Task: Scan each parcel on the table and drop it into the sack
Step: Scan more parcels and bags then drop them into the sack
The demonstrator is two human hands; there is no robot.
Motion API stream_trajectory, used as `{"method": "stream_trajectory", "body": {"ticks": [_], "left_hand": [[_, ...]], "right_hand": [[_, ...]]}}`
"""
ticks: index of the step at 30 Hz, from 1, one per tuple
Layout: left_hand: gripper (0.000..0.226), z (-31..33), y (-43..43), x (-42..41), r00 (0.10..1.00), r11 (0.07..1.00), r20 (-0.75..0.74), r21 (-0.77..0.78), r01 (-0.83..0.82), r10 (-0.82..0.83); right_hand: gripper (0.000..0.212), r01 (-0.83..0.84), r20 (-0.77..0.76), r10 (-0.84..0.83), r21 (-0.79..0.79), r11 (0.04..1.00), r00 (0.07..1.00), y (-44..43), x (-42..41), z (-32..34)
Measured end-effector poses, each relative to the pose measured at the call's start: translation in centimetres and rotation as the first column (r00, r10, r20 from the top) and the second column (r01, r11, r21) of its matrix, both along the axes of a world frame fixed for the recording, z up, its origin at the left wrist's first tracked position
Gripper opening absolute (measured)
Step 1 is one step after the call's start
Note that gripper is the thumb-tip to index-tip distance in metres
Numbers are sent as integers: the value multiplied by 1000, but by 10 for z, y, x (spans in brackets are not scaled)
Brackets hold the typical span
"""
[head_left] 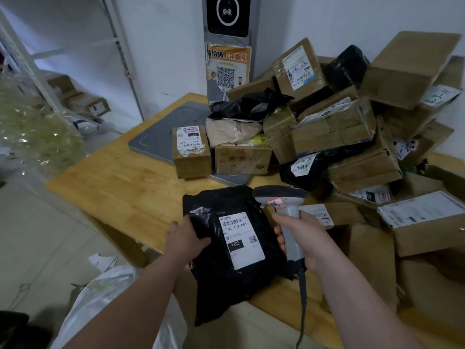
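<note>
A wooden table (120, 187) carries a heap of cardboard parcels (334, 132) on its far right side. A white sack (100, 298) sits below the table's near-left edge. A black plastic parcel (219, 278) lies label up at the table's near edge, overhanging it. Over the table, the right hand (307, 238) wraps its fingers round a grey scanner (289, 222). The left hand (183, 240) pinches the black plastic parcel's side.

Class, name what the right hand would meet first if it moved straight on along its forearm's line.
Likely the cardboard box just beyond the scanner it grips; depth is uncertain.
</note>
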State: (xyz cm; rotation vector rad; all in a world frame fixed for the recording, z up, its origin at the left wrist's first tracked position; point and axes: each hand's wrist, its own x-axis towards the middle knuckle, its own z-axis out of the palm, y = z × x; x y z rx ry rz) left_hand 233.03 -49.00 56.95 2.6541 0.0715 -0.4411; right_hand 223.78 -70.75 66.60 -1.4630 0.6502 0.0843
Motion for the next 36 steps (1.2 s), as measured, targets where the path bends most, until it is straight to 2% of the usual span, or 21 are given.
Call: {"method": "stream_trajectory", "body": {"ticks": [1,2,4,6,9,11,14,17,18,19,20,22,23,24,26,27,36], "left_hand": [[74,-2,0,-1,992,988,-80,-117,-104,95],[77,-2,-2,-4,965,936,-169,-258,-238,199],[59,-5,-7,-11,901,759,-282,-488,-431,330],[36,-2,-11,-16,843,579,-401,-612,-539,360],[38,1,-13,-15,768,396,-554,-659,-640,321],[33,8,-13,-14,771,353,-555,-686,-636,313],[12,20,-8,-11,792,292,-531,-740,-606,301],[15,22,2,-6,811,252,-462,-789,-561,359],[24,21,5,-6,820,269,-424,-799,-538,384],[38,19,8,-7,839,326,-363,-800,-504,405],[54,17,10,-9,870,452,-265,-770,-451,417],[84,9,15,-15,944,772,-28,-567,-287,330],[94,3,16,-18,974,878,47,-444,-178,221],[100,-1,16,-21,993,943,72,-325,-66,95],[101,-8,14,-28,995,983,22,-151,104,-102],[100,-11,12,-31,989,983,-10,-112,144,-146],[98,-13,10,-39,994,987,-13,-123,103,-106]], "right_hand": [[15,-1,-5,1,1,1000,1000,0,-1,-1],[15,-2,-8,2,3,1000,1000,0,-1,-3],[15,-5,-13,5,2,1000,1000,1,-3,-5],[16,-8,-20,8,-7,1000,1000,1,-4,-6],[18,-22,-24,21,-23,1000,999,0,-7,-6],[19,-32,-17,32,-20,999,999,0,-8,-3],[19,-38,9,38,-7,999,999,1,-10,3],[19,-55,26,55,0,998,998,3,-11,8],[18,-69,31,69,3,998,997,4,-11,9],[18,-85,33,85,2,996,996,5,-12,10],[18,-99,28,99,-1,995,995,6,-12,10],[19,-124,0,124,-14,992,992,9,-12,9],[19,-140,-17,140,-19,990,990,10,-12,8],[20,-158,-33,157,-25,987,987,12,-11,7],[20,-181,-61,179,-39,983,982,14,-11,3],[20,-186,-72,183,-44,981,981,15,-10,1],[23,-205,-136,194,-71,976,971,19,-3,1]]}}
